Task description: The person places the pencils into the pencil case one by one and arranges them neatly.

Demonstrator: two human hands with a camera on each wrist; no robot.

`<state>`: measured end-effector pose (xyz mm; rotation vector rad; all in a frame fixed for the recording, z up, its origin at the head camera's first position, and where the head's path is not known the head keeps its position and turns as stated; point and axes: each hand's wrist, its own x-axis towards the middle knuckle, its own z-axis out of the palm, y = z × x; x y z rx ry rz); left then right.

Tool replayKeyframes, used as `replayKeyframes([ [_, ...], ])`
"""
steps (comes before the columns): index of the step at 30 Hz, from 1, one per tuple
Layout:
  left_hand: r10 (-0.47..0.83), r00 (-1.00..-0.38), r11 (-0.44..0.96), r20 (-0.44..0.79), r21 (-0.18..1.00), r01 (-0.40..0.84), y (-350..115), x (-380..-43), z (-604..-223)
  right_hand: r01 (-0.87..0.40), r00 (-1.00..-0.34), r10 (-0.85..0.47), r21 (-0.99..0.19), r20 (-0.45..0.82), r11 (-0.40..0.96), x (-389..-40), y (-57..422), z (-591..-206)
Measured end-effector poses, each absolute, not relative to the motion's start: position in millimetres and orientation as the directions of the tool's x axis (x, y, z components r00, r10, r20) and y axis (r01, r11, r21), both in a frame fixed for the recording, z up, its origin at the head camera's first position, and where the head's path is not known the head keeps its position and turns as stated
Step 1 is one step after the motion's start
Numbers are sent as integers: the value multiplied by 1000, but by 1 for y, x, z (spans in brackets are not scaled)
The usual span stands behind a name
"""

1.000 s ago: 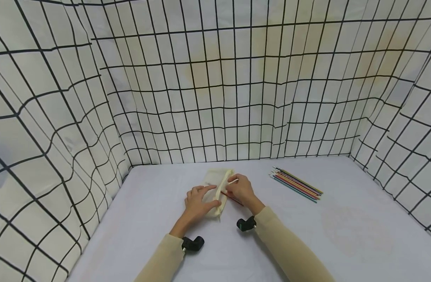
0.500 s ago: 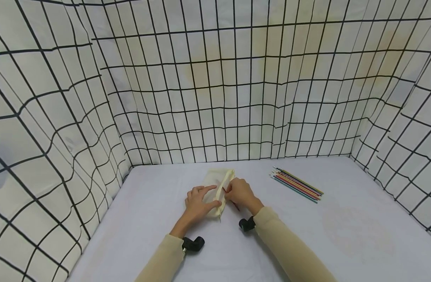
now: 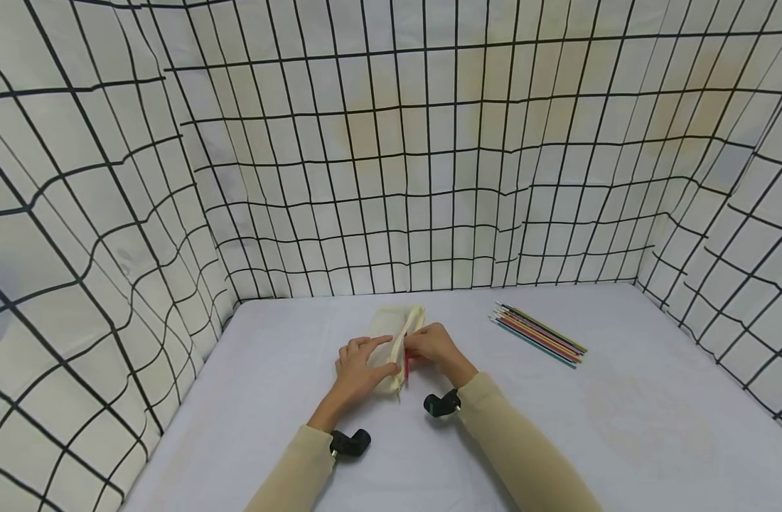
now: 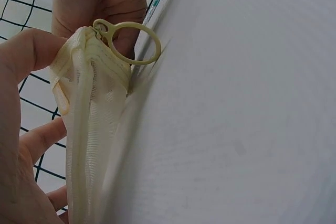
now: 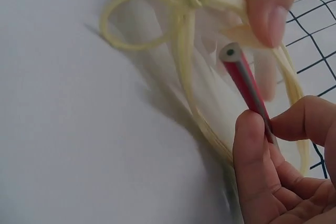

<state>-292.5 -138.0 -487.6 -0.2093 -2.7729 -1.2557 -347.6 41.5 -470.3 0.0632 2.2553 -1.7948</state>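
Note:
A pale yellow mesh zip pouch [image 3: 391, 320] lies on the table with its zipped edge spread apart. My left hand [image 3: 359, 366] holds the pouch's near side, thumb at the opening and fingers spread along the mesh. Between thumb and fingertips, my right hand [image 3: 434, 345] pinches a red-and-grey pencil [image 5: 247, 80] at the opening. Its blunt end, with a dark core, faces the right wrist camera; its other end is hidden behind the fingers. A round yellow pull ring [image 4: 137, 62] hangs from the zip's end.
Several coloured pencils [image 3: 538, 336] lie in a loose bundle on the white table [image 3: 621, 427], to the right of the hands. White cloth walls with a black grid [image 3: 429, 171] stand behind and at both sides.
My right hand has turned the pencil from a slant to nearly in line with the opening and shifted slightly left. The left hand and the pencil bundle stay put.

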Motion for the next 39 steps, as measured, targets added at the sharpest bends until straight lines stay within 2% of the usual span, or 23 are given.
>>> replayKeyframes([
  [4, 75, -990, 650, 122, 747, 141, -139, -293, -488, 200, -963, -138, -956, -232, 215, -348, 34, -470],
  [11, 68, -989, 647, 132, 749, 144, -136, -293, -488, 118, -973, -158, -952, -167, 282, -349, 29, -472],
  [19, 43, -985, 650, 164, 745, 153, -132, -292, -487, 139, -971, -172, -977, -167, 165, -351, 45, -476],
  [24, 13, -990, 645, 140, 756, 116, -131, -292, -485, 154, -970, -162, -972, -183, 179, -355, 60, -476],
  [33, -10, -991, 609, 131, 787, 98, -129, -292, -486, 109, -984, -105, -946, -147, 304, -355, 106, -465],
  [39, -14, -992, 598, 126, 796, 93, -131, -292, -487, -58, -994, -112, -877, 5, 477, -355, 156, -454],
])
